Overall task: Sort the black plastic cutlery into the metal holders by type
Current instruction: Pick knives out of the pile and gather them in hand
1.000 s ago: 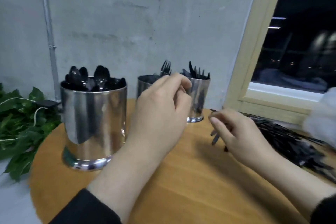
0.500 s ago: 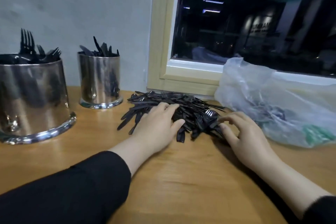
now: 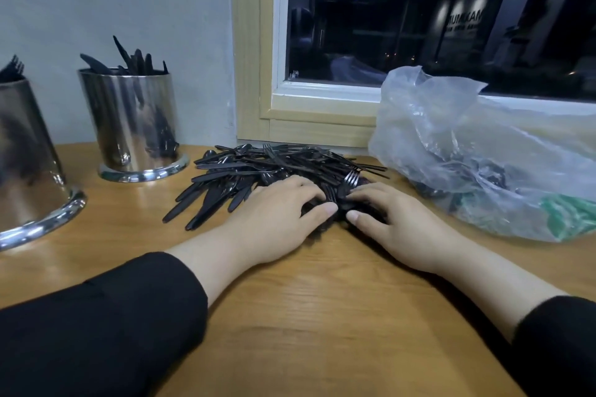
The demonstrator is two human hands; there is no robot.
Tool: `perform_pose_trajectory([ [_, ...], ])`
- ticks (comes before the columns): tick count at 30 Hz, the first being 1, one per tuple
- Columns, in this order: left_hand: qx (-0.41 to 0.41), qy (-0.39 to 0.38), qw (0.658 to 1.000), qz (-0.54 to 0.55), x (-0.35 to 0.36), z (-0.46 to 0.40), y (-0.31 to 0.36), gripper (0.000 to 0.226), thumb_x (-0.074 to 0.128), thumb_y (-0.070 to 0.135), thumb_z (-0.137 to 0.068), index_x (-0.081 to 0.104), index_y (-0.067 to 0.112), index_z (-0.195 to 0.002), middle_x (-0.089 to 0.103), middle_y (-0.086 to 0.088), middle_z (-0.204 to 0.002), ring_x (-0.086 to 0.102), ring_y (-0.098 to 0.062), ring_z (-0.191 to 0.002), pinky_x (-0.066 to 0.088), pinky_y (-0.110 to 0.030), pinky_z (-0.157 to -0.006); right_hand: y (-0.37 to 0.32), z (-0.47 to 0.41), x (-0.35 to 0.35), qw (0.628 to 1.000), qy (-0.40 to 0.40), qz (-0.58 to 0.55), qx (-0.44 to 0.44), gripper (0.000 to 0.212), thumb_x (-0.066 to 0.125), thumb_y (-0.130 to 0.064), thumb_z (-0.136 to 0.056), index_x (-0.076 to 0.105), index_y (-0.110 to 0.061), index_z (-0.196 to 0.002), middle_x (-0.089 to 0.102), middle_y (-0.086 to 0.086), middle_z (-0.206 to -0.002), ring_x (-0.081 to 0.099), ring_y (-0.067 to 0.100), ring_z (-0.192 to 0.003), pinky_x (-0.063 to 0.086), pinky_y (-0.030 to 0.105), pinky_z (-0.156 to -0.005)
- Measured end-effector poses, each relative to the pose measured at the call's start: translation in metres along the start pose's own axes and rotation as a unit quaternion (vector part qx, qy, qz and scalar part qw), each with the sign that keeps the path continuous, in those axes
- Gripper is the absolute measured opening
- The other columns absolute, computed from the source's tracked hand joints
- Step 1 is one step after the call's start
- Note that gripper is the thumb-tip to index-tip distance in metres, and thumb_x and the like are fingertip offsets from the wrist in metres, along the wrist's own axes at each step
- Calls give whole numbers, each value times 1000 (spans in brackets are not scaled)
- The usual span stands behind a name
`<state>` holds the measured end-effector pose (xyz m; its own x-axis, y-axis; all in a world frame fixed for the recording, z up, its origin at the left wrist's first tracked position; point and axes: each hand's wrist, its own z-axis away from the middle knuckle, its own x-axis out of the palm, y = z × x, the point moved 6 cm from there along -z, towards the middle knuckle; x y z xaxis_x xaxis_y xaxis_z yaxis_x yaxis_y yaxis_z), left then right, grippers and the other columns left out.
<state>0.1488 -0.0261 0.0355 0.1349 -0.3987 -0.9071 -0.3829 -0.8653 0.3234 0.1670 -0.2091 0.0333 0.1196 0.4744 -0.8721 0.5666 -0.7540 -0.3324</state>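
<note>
Hands are working the heap now: we are looking at our left hand (image 3: 277, 213) and right hand (image 3: 393, 219) lying side by side on the near edge of the cutlery pile (image 3: 267, 167), which is sitting on the table (image 3: 322, 300) just below the window frame (image 3: 254, 74). Fingers (image 3: 306, 190) are lying loosely spread over the black pieces, pressing rather than pinching, so nothing is lifted yet. One fork (image 3: 350, 179) is poking up between our hands. The knife holder (image 3: 132, 119) is standing to the left, apart from the pile; the nearer holder (image 3: 29, 158) is showing fork tines. Risk from here (and it is a tangled heap): we are likely dragging out mixed types, or snagging tines and scattering pieces toward the plastic bag (image 3: 483, 151).
</note>
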Motion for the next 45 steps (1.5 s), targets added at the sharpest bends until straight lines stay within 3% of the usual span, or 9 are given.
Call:
perform_pose_trajectory([
  [3,-6,35,999,-1,-6,2,2,39,37,63,-99,63,34,-110,56,17,-128,54,-11,-119,40,-43,-106,-13,5,-6,999,7,-24,-21,22,61,-50,-92,68,-33,-102,61,-20,-112,56,-1,-109,42,21,-99],
  [6,-9,38,999,11,-7,4,4,39,43,61,-99,52,38,-130,53,17,-138,51,-11,-126,41,-43,-108,-24,8,-10,998,24,-50,-27,20,56,-46,-96,67,-30,-89,61,-17,-98,58,2,-99,45,27,-91],
  [10,22,-49,997,-48,4,7,5,57,38,62,-101,39,41,-154,25,17,-166,17,-6,-154,18,-43,-126,-19,6,-15,997,62,-54,3,16,55,-35,-100,68,-29,-107,60,-17,-104,55,0,-98,44,25,-94],
  [14,39,-27,998,-34,-1,11,5,47,46,57,-101,56,38,-143,45,17,-155,27,-3,-149,24,-43,-124,-14,7,-6,999,-1,-19,26,38,57,-35,-100,58,-30,-138,55,-14,-140,48,3,-129,33,20,-110],
  [22,54,5,998,-43,-11,18,7,31,56,37,-103,62,33,-133,57,13,-144,40,-6,-141,29,-30,-116,-17,8,-12,999,31,-21,31,12,60,-29,-98,69,-31,-106,59,-19,-105,55,2,-99,40,22,-89],
  [27,53,18,997,-44,-13,18,3,35,58,25,-102,61,34,-137,58,16,-142,46,-6,-134,31,-30,-115,-11,12,-25,990,100,-3,97,21,59,-45,-96,69,-26,-100,58,-8,-95,55,11,-89,33,24,-73],
  [32,56,41,997,-29,-15,16,2,36,56,16,-101,64,31,-133,64,15,-133,52,-6,-126,37,-31,-111,-10,16,-16,986,24,36,164,50,58,-71,-83,67,-31,-111,63,-8,-96,61,19,-95,50,39,-89],
  [37,44,76,996,-28,-19,15,1,32,55,12,-103,66,26,-129,66,9,-123,54,-13,-120,40,-38,-107,-12,16,-14,983,7,34,178,45,66,-59,-86,61,-38,-125,52,-23,-84,58,15,-101,45,46,-101],
  [45,22,65,996,-56,-18,15,-3,35,59,37,-102,67,22,-133,59,8,-113,54,-16,-112,44,-34,-97,-20,17,-14,987,-11,47,156,34,63,-49,-93,61,-39,-126,62,-10,-107,56,16,-105,43,46,-102],
])
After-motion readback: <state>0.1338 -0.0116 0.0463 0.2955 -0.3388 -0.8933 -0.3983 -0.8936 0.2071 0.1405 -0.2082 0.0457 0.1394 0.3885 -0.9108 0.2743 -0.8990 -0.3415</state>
